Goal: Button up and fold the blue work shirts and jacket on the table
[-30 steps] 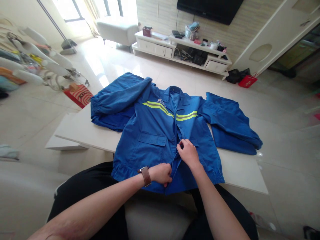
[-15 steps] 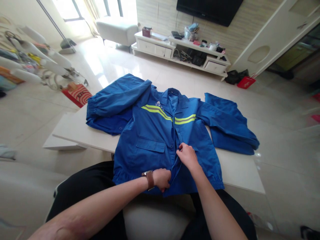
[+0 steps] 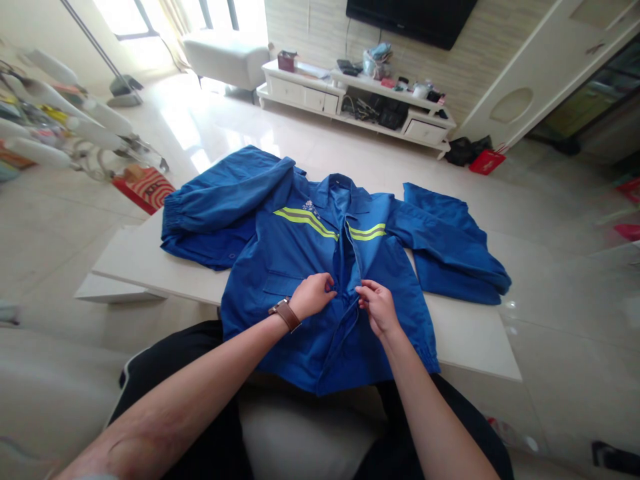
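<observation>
With the right hand, pinches the front edge of a blue cloth jacket banded in yellow and grey, spread front up across a flat white table. Curls the left hand, brown-strapped watch at the wrist, by the facing edge; cannot tell whether gripping it.

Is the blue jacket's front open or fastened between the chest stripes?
Open: the blue jacket shows a dark gap between its yellow stripes, and the right hand pinches one edge.
</observation>
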Demonstrator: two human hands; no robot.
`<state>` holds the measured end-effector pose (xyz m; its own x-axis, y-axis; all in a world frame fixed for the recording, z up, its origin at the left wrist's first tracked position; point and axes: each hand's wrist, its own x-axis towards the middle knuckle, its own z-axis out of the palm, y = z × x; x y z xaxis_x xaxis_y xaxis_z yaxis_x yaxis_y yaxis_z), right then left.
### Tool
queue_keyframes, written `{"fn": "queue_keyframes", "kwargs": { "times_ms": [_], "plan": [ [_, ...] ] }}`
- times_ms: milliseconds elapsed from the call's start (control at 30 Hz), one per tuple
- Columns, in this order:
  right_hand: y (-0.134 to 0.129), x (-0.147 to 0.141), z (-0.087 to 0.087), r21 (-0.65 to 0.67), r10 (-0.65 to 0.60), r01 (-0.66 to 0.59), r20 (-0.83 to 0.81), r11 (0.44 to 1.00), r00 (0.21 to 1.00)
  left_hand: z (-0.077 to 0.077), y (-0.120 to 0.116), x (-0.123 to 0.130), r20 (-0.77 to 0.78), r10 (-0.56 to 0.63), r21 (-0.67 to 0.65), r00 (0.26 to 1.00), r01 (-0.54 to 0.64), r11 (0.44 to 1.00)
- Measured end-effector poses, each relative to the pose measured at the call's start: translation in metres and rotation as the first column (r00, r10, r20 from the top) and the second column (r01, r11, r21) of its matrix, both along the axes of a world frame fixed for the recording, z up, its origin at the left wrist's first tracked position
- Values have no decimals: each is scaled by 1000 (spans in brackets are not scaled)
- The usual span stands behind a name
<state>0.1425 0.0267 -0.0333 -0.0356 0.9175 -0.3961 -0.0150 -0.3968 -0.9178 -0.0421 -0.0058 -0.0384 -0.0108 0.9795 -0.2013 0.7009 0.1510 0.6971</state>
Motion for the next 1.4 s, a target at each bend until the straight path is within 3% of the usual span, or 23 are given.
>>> {"fn": "queue_keyframes", "kwargs": {
  "times_ms": [100,333,467,633,833,1133,1400],
  "plan": [
    [-1,-1,4,-34,-6,2,-100,999,995,-7,1,8,-40,-29,-33,999,27,999],
    [-1,-3,3,-57,-43,36,-144,998,989,-26,10,19,-152,-18,-77,988,6,997],
    [-2,-3,5,-67,-35,26,-146,997,989,-12,12,21,-148,-21,22,989,25,999],
    [0,-2,8,2,-73,74,-116,997,991,16,10,20,164,5,280,987,-52,959],
    [-4,-9,7,61,-31,33,-34,998,999,7,6,18,216,-9,156,976,-25,988],
    [-6,-8,-1,252,-9,-19,107,968,994,13,5,15,204,14,152,979,-46,987],
    [-7,-8,-6,272,72,-121,181,955,981,13,0,14,249,-17,177,968,-28,984]
  ]
}}
